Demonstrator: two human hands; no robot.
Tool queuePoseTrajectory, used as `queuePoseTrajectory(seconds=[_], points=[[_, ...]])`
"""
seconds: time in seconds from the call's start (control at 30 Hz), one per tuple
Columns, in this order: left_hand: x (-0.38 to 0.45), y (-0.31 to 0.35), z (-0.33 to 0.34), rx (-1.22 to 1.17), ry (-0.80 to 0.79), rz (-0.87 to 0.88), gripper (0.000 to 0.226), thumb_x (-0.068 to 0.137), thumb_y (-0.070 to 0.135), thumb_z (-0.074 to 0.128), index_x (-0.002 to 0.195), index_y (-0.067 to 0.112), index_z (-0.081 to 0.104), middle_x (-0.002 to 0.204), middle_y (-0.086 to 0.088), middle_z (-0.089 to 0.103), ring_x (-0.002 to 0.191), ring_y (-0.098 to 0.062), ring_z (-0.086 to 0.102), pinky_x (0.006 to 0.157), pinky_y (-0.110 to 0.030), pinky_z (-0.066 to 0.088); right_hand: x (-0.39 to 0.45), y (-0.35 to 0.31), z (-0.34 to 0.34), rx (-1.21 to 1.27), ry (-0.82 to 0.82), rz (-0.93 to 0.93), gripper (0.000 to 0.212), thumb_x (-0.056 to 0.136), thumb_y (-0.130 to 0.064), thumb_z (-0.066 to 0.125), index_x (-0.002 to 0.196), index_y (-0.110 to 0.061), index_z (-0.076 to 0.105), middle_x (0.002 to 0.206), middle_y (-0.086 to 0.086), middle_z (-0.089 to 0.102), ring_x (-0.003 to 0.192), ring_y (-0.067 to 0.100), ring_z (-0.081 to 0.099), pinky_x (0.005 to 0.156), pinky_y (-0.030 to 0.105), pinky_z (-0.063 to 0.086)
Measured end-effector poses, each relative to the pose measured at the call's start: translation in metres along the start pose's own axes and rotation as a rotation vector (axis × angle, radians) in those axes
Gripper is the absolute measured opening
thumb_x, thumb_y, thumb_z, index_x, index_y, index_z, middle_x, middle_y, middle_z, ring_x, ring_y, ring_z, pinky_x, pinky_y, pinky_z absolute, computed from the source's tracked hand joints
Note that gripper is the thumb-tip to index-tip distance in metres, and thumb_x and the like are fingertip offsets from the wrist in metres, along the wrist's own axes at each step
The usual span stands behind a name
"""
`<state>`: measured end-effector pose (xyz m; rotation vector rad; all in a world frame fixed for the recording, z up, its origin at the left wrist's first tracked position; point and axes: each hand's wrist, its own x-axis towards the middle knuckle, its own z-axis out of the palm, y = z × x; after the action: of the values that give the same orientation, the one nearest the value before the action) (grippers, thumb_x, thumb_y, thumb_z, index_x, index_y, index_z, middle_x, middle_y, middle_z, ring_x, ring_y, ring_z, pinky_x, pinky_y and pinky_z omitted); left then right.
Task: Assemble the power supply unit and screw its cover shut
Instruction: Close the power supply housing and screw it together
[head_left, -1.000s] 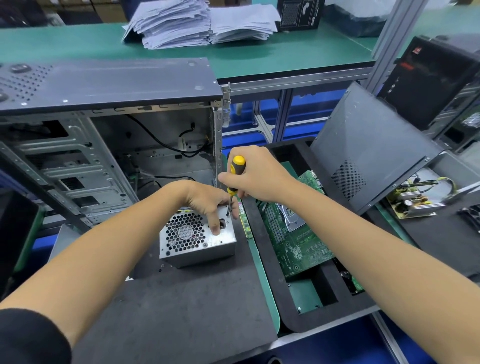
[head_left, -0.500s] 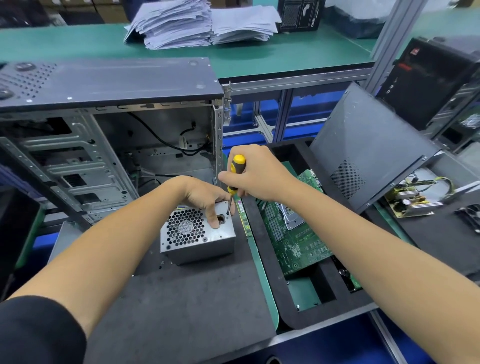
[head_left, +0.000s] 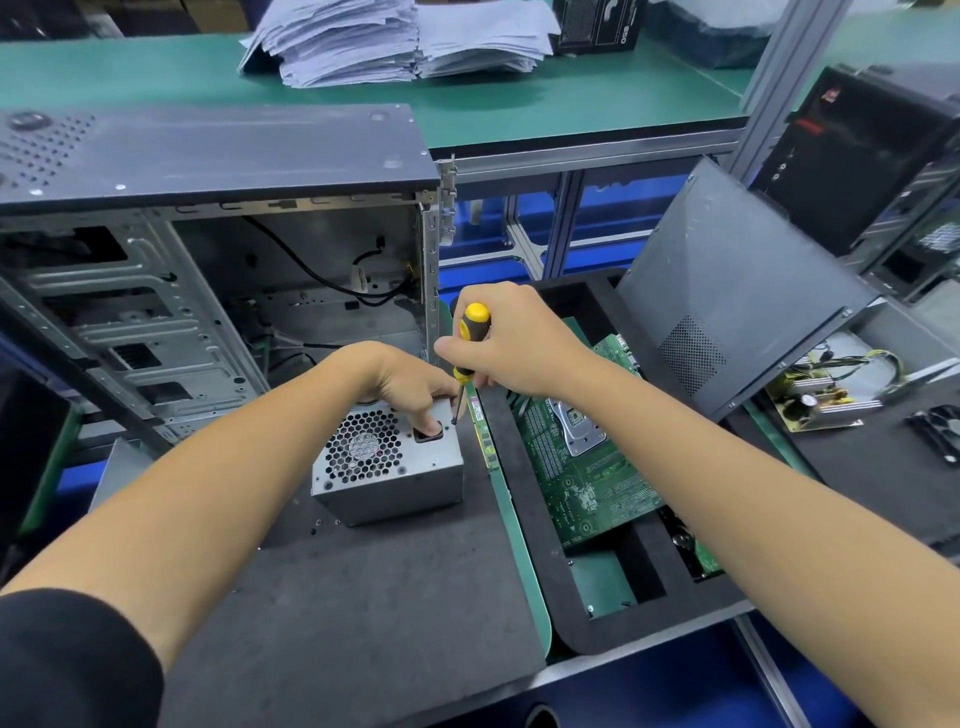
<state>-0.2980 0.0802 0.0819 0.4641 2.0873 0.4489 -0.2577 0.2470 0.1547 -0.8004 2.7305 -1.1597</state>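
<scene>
A grey metal power supply unit (head_left: 395, 478) with a honeycomb fan grille stands on a dark foam mat (head_left: 363, 597). My left hand (head_left: 405, 382) rests on its top far edge, a finger pressed into the square socket opening. My right hand (head_left: 511, 348) grips a yellow-and-black screwdriver (head_left: 470, 338), held nearly upright. Its tip touches the unit's top right corner.
An open computer case (head_left: 208, 270) lies behind the unit. A black foam tray (head_left: 535, 519) at the right holds a green motherboard (head_left: 587, 467). A dark side panel (head_left: 737, 291) leans further right, beside an open circuit board (head_left: 815, 395). Paper stacks (head_left: 389, 41) sit on the far bench.
Both hands stay on the unit and the screwdriver tip stays at the same corner. The view has shifted only slightly.
</scene>
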Motion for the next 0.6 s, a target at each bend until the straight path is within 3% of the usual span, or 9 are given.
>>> queuePoseTrajectory(seconds=[0.1, 0.2, 0.37, 0.53, 0.6], points=[[0.001, -0.001, -0.003, -0.034, -0.013, 0.02, 0.025, 0.094, 0.005, 0.056, 0.116, 0.014, 0.047, 0.094, 0.0, 0.053, 0.074, -0.009, 0.056, 0.069, -0.022, 0.045, 0.0, 0.0, 0.0, 0.003, -0.002, -0.002, 0.025, 0.085, -0.023, 0.068, 0.08, 0.0, 0.059, 0.071, 0.013, 0.066, 0.067, 0.027, 0.066, 0.067, 0.045, 0.056], [0.0, -0.009, -0.003, -0.155, -0.006, 0.057, 0.033, 0.089, 0.002, 0.063, 0.118, 0.009, 0.048, 0.088, 0.013, 0.054, 0.066, 0.01, 0.057, 0.065, -0.008, 0.044, 0.0, 0.001, 0.0, 0.006, -0.012, 0.004, 0.025, 0.085, -0.023, 0.068, 0.08, 0.001, 0.059, 0.073, 0.015, 0.066, 0.069, 0.029, 0.066, 0.068, 0.046, 0.055], [0.001, -0.016, 0.004, -0.284, -0.084, 0.074, 0.059, 0.076, -0.006, 0.073, 0.126, 0.003, 0.043, 0.097, -0.005, 0.057, 0.079, -0.015, 0.058, 0.071, -0.028, 0.052, 0.001, 0.002, 0.0, 0.013, -0.012, 0.008, 0.024, 0.086, -0.023, 0.068, 0.081, 0.0, 0.06, 0.073, 0.014, 0.065, 0.07, 0.029, 0.066, 0.068, 0.047, 0.056], [0.001, -0.017, 0.004, -0.259, -0.078, 0.095, 0.059, 0.074, -0.002, 0.077, 0.124, 0.01, 0.047, 0.096, -0.003, 0.059, 0.08, -0.013, 0.06, 0.072, -0.027, 0.053, 0.001, 0.004, 0.0, 0.019, -0.004, 0.012, 0.024, 0.086, -0.023, 0.068, 0.082, -0.001, 0.059, 0.072, 0.012, 0.065, 0.067, 0.027, 0.066, 0.067, 0.046, 0.056], [0.001, -0.017, 0.003, -0.235, -0.062, 0.108, 0.06, 0.073, 0.002, 0.079, 0.124, 0.011, 0.047, 0.099, -0.002, 0.057, 0.082, -0.014, 0.058, 0.077, -0.035, 0.052, 0.002, 0.004, 0.0, 0.02, 0.0, 0.01, 0.023, 0.086, -0.023, 0.068, 0.081, -0.002, 0.06, 0.071, 0.011, 0.065, 0.065, 0.024, 0.066, 0.067, 0.044, 0.057]])
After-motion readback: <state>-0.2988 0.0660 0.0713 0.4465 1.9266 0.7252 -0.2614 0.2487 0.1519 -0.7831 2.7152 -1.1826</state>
